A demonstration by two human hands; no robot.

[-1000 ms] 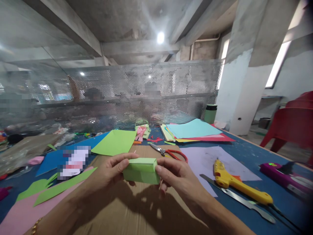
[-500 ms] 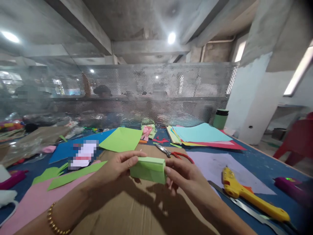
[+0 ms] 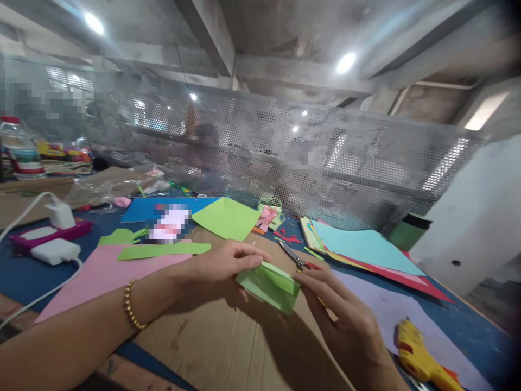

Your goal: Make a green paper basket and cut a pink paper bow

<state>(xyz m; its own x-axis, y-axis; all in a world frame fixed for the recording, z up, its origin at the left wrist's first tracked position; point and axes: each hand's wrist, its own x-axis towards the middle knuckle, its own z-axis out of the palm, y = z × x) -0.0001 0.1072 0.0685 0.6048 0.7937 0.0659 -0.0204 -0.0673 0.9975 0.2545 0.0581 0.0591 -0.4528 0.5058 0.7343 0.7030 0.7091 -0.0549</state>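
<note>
A folded piece of light green paper point(image 3: 266, 290), shaped like a small flat box, is held above the brown cardboard point(image 3: 220, 331). My left hand point(image 3: 232, 266) pinches its left end, thumb on top and fingers behind and below. At the right end, my right hand point(image 3: 345, 304) has its fingertips closed on the paper's upper corner. Scissors with red handles point(image 3: 299, 259) lie just behind my right hand, partly hidden by it. A bright green sheet point(image 3: 226, 217) rests on the far side of the cardboard.
A yellow glue gun point(image 3: 419, 353) lies at right on lilac paper point(image 3: 378, 293). Coloured sheets point(image 3: 362, 244) are stacked behind, beside a green cup-like container point(image 3: 409, 231). Pink paper point(image 3: 93, 277), green strips point(image 3: 163, 250) and a magenta power strip point(image 3: 77, 231) with white chargers occupy the left.
The view has turned left and tilted. The folded green paper is now angled down to the right, and my right fingers have moved onto its upper right corner.
</note>
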